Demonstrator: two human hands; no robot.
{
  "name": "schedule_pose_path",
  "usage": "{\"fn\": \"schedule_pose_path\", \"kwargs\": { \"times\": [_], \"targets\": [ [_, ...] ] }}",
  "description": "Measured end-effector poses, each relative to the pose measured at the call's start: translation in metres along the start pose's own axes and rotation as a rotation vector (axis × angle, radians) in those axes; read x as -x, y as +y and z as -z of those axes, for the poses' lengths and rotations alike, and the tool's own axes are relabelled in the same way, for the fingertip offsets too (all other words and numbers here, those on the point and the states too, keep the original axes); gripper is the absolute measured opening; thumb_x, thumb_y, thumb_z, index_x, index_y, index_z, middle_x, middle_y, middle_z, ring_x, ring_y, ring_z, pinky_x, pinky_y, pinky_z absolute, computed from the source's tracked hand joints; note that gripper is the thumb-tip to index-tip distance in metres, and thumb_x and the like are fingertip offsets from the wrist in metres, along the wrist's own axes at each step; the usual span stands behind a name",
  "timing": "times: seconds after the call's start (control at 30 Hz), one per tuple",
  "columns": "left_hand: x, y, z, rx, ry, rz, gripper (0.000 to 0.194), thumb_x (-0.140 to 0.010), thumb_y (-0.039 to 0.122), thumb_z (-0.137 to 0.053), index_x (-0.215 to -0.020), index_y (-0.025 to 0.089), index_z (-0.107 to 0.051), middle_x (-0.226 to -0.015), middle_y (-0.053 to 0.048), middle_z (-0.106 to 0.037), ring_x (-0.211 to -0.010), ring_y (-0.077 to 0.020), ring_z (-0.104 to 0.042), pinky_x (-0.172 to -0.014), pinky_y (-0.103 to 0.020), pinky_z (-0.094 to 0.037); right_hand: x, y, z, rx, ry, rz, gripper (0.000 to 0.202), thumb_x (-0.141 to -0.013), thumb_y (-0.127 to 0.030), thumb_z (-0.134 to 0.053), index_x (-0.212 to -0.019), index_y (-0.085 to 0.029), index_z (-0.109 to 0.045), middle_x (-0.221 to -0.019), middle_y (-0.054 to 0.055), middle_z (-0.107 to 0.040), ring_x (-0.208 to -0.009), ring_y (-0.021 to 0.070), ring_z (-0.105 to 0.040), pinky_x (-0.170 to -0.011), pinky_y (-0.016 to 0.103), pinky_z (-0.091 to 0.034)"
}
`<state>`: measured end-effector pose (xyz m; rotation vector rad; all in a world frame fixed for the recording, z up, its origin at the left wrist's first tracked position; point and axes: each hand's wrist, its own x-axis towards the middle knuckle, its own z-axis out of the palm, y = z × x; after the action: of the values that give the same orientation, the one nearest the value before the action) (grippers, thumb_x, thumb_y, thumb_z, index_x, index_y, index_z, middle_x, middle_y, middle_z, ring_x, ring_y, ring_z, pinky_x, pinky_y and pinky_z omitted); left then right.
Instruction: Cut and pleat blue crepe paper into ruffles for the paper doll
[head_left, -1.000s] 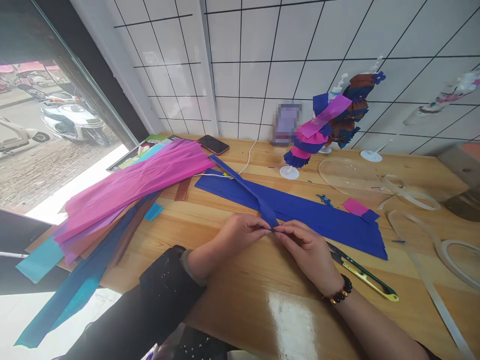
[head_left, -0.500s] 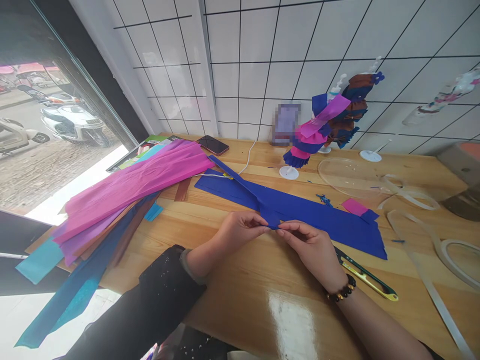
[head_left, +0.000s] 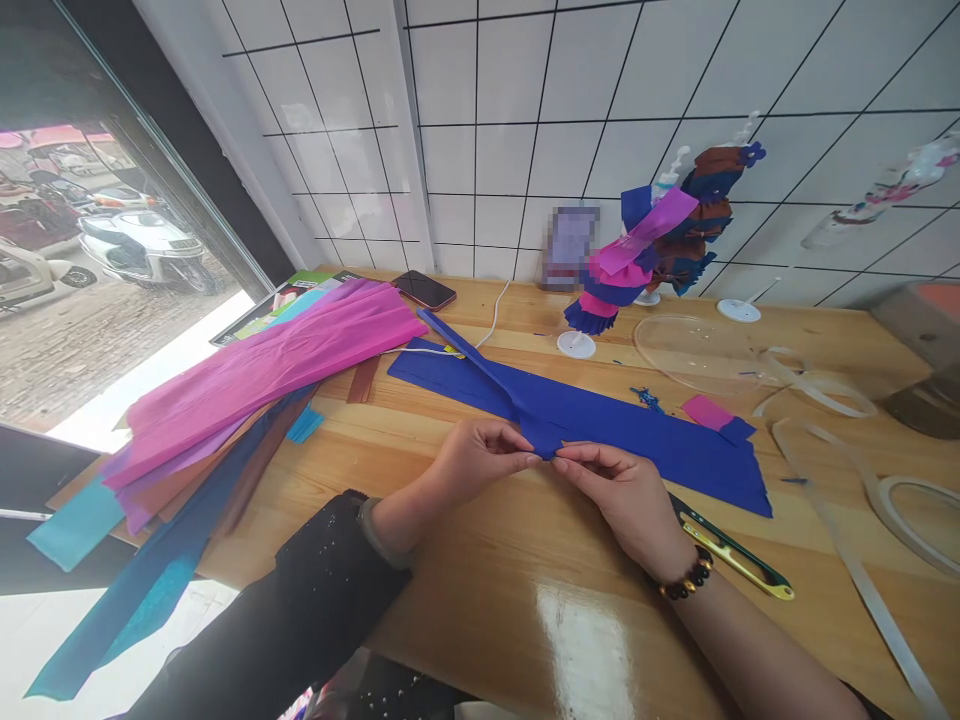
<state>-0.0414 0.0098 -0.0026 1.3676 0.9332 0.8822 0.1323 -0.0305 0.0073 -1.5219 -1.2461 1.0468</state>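
A narrow blue crepe paper strip (head_left: 541, 430) is pinched at its near edge by both hands. My left hand (head_left: 484, 455) holds it between thumb and fingers. Just to the right, my right hand (head_left: 626, 500) grips the same edge, the fingertips of the two hands nearly meeting. The strip's far end runs up and left over a wider blue crepe paper piece (head_left: 675, 450) lying flat on the table. Beside my right wrist lies a green and yellow utility knife (head_left: 739, 560), partly hidden by the hand.
Pink crepe paper (head_left: 277, 370) covers other coloured sheets at the left. A dark phone (head_left: 425, 291) lies near the wall. Ruffled paper figures (head_left: 622, 270) on white bases stand at the back. White tape (head_left: 862, 570) and a clear round plate (head_left: 675, 350) are on the right.
Both hands stay almost in place, still pinching the blue strip; the fingers shift only slightly at its edge. The whole view has moved a little.
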Motion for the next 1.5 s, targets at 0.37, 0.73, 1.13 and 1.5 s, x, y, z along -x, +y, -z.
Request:
{"fn": "schedule_pose_path", "kwargs": {
  "times": [0.37, 0.73, 1.13, 1.5],
  "targets": [
    [-0.0010, -0.0013, 0.0006, -0.014, -0.030, -0.029, 0.036, -0.062, 0.031, -0.069, -0.091, 0.012, -0.059, -0.065, 0.001, -0.054, -0.058, -0.0065, -0.051, -0.057, -0.020, -0.042, -0.0004, 0.0051, -0.0011, -0.045, -0.038, 0.008, 0.028, -0.061, -0.039, -0.068, -0.077, -0.016, -0.064, -0.069, 0.004, -0.065, -0.058, 0.0130, -0.056, -0.052, 0.024, -0.046],
    [-0.0031, -0.0036, 0.0009, 0.125, -0.196, -0.003, 0.069, -0.065, 0.022, -0.067, -0.125, 0.015, -0.034, -0.077, -0.002, -0.058, -0.072, -0.0103, -0.056, -0.070, -0.025, -0.043, 0.0020, -0.0035, -0.0029, -0.016, -0.043, 0.063, 0.024, -0.063, -0.035, -0.067, -0.079, -0.017, -0.063, -0.067, 0.001, -0.062, -0.060, 0.0122, -0.055, -0.057, 0.025, -0.046],
    [-0.0021, -0.0029, 0.0013, -0.072, -0.149, -0.050, 0.062, -0.068, 0.027, -0.064, -0.124, 0.017, -0.040, -0.064, 0.004, -0.048, -0.058, -0.0061, -0.046, -0.058, -0.019, -0.036, 0.0048, 0.0013, -0.0055, 0.061, -0.083, 0.133, 0.025, -0.067, -0.033, -0.063, -0.087, -0.018, -0.062, -0.074, 0.002, -0.064, -0.066, 0.0138, -0.057, -0.061, 0.026, -0.048],
    [-0.0009, -0.0008, 0.0009, -0.088, -0.134, -0.059, 0.062, -0.068, 0.026, -0.063, -0.125, 0.018, -0.040, -0.061, 0.005, -0.046, -0.054, -0.0055, -0.042, -0.055, -0.019, -0.033, 0.0036, -0.0032, -0.0045, 0.082, -0.035, 0.150, 0.020, -0.067, -0.033, -0.062, -0.081, -0.018, -0.064, -0.073, 0.003, -0.065, -0.065, 0.0142, -0.059, -0.062, 0.026, -0.049]
  ]
}}
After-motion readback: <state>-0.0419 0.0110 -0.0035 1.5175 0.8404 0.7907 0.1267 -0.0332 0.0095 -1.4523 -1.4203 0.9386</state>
